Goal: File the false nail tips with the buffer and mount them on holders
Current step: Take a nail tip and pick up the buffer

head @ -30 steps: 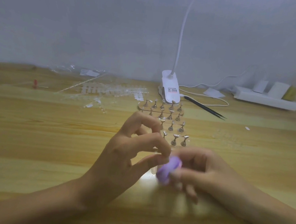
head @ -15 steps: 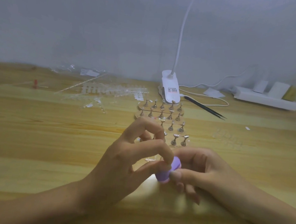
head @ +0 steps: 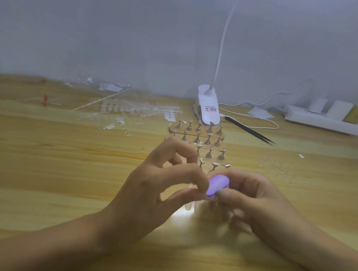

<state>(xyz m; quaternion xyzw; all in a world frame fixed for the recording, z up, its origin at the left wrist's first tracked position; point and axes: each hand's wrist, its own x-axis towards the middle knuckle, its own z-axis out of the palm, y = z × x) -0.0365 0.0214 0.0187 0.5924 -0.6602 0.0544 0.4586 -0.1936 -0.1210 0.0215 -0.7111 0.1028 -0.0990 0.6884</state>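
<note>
At the far left of the wooden table (head: 38, 164) lies a small red object (head: 44, 100), too small to identify; beside it are the clear strips of nail tips (head: 136, 109), thin moulded plastic, not yet cut loose.

The left hand (head: 164, 184) has thumb and forefinger pinched tight together right against the buffer's edge, the other fingers curled up above. What they pinch is hidden between the pads; from the task I judge it to be a single nail tip. Such a tip should be almost weightless, springy and slick, and likely to flick away if squeezed at its curve. It is best gripped by its side edges near the base, leaving the free end bare for filing.

The purple buffer (head: 218, 185) touches that pinch; it looks light and slightly cushioned, so gentle strokes should do.

Behind the hands stand the holders (head: 204, 138) in rows on their bases — small metal stems, top-heavy-looking and easy to knock, a few with pale tips already on them. Beyond them is the white clip lamp (head: 208, 107).

The right hand (head: 255, 200) grips the buffer between thumb and fingers, its outline blurred; further right lie black tweezers (head: 249, 130), some loose clear tips (head: 278, 168) and a white power strip (head: 323, 121).
</note>
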